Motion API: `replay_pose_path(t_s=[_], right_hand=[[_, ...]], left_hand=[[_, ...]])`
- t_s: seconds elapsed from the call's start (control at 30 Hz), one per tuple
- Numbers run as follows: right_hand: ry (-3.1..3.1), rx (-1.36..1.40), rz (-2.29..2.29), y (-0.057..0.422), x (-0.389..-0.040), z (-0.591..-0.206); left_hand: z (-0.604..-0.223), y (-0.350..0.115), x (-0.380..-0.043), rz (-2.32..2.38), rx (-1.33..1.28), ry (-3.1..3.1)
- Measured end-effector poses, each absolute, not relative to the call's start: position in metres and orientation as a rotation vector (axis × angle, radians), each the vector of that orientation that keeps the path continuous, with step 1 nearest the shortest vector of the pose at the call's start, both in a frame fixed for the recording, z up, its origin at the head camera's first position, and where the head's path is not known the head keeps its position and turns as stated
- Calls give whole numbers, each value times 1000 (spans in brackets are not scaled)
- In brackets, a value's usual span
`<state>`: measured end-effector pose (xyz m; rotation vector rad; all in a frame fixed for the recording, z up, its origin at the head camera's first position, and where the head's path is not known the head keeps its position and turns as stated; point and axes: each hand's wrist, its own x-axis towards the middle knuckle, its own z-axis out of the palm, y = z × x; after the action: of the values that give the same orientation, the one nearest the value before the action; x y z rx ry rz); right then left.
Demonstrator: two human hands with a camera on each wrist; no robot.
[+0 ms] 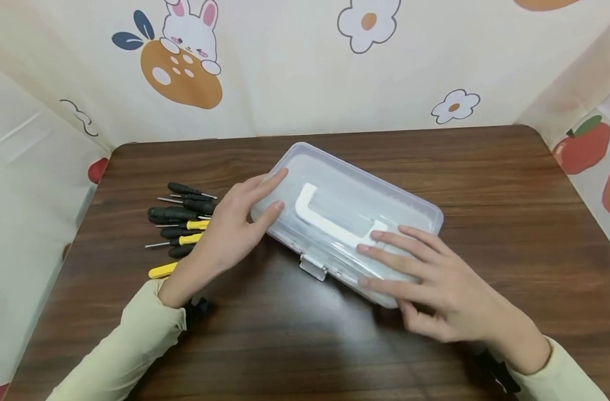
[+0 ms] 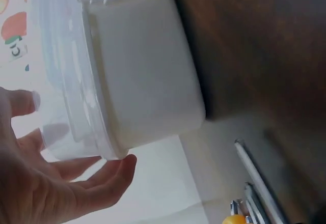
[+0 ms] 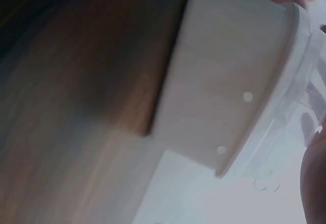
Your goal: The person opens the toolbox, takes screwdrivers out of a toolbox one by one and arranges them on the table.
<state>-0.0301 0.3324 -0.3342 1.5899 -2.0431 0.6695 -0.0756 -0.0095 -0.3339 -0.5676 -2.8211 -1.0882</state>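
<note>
A plastic storage box [image 1: 355, 184] with a clear lid, white handle [image 1: 330, 225] and pale body [image 2: 147, 66] sits at an angle on the table. Its lid lies over the body, and a clear latch [image 1: 313, 266] sticks out at the front. My left hand [image 1: 239, 220] is at the box's left end, thumb and forefinger spread over the lid; in the left wrist view other fingertips touch the rim corner. Across the lid's right end lie the spread fingers of my right hand [image 1: 435, 284], its thumb near the front edge.
Several screwdrivers with black handles [image 1: 171, 215] or yellow and black handles [image 1: 190, 239] lie in a group left of the box, partly behind my left hand. A yellow handle [image 1: 162, 270] lies by my left wrist. Patterned cloth [image 1: 284, 83] stands behind the brown table [image 1: 510, 195].
</note>
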Motion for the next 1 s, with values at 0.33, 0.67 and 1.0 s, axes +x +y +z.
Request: replay_pose_path(t_s=[0.33,0.67,1.0], right_hand=[[-2186,1338,780,360,-49,-343],[-2327,1100,880,372,-75,-357],[-2432,359,1489,340,-57,-371]], left_hand=[[-349,-10,-52,-750,-600,-2728],[-357,-7,-45,-744,-686,-2525],[-360,-6,-49,-806,-730,-2409]])
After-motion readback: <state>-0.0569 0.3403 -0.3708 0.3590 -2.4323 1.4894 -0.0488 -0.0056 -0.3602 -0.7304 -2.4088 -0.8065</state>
